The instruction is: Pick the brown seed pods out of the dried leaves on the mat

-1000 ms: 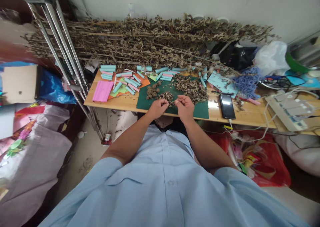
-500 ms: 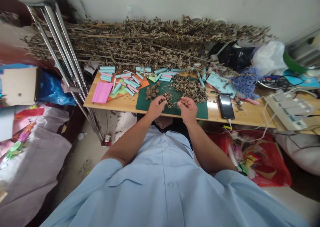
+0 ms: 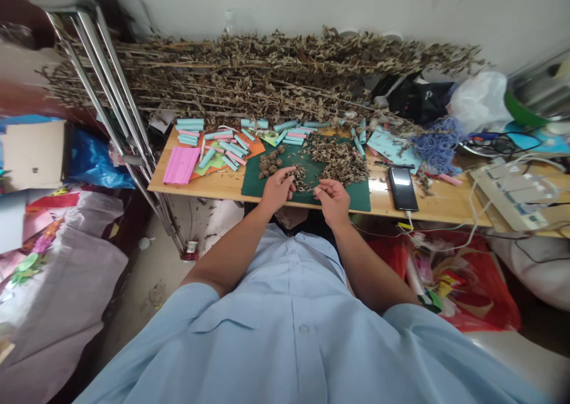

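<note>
My left hand point(image 3: 278, 189) is closed in a pinch at the near edge of the green cutting mat point(image 3: 262, 198), beside a small heap of dried leaves point(image 3: 300, 178). What its fingers hold is too small to make out. To the right, my right hand point(image 3: 332, 199) is also pinched, thumb against forefinger, with its contents unclear. Behind the left hand sit several brown balls of dried herb point(image 3: 269, 163). A larger pile of dried leaves point(image 3: 344, 161) lies on the mat beyond the right hand.
Long dried plant stems point(image 3: 267, 74) stretch along the back. Rolled blue and pink papers point(image 3: 234, 148) and a pink sheet point(image 3: 181, 165) lie left. A phone point(image 3: 403, 189), blue string point(image 3: 440, 147) and a power strip point(image 3: 507, 196) are right. Metal crutches point(image 3: 116, 107) lean at left.
My left hand has shifted slightly toward me and left, its fingers turned a little. The right hand has drawn slightly nearer to me. The piles look the same.
</note>
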Available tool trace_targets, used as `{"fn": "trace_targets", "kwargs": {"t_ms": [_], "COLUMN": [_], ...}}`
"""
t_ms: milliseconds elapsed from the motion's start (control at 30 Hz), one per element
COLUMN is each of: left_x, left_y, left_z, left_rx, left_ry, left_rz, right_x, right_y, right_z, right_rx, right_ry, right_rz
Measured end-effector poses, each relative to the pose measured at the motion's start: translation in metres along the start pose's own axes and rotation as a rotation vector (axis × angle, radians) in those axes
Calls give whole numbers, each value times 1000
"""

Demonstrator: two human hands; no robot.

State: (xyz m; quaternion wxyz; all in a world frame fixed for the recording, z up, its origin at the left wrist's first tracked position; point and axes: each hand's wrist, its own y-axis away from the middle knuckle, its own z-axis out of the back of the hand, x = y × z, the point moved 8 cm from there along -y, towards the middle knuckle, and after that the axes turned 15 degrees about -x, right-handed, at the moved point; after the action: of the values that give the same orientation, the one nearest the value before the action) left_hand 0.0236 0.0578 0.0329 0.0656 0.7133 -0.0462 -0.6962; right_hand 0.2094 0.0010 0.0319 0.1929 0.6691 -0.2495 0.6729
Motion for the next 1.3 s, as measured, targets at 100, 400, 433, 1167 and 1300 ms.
{"fn": "trace_targets", "kwargs": {"t_ms": [100,400,433,1167,1300], "left_x": [-2,-3,-4,-12,-11], "left_y": [0,3,5,11,10], "left_z": [-1,1,0,-7,-4], "left_rx": [-3,15,33,135,108], "left_ry": [-5,-104,-135,-374,-335], "left_rz": [-15,-143,-160,-318,-267], "right_x": [0,4,6,19,19], "right_y": [1,2,2,1,-5], "right_z": [1,-5,-7,-24,-17], "right_rx": [3,6,12,49,20], "right_ry": [13,5,13,134,107], "right_rz": [-3,-32,-29,94,76]}}
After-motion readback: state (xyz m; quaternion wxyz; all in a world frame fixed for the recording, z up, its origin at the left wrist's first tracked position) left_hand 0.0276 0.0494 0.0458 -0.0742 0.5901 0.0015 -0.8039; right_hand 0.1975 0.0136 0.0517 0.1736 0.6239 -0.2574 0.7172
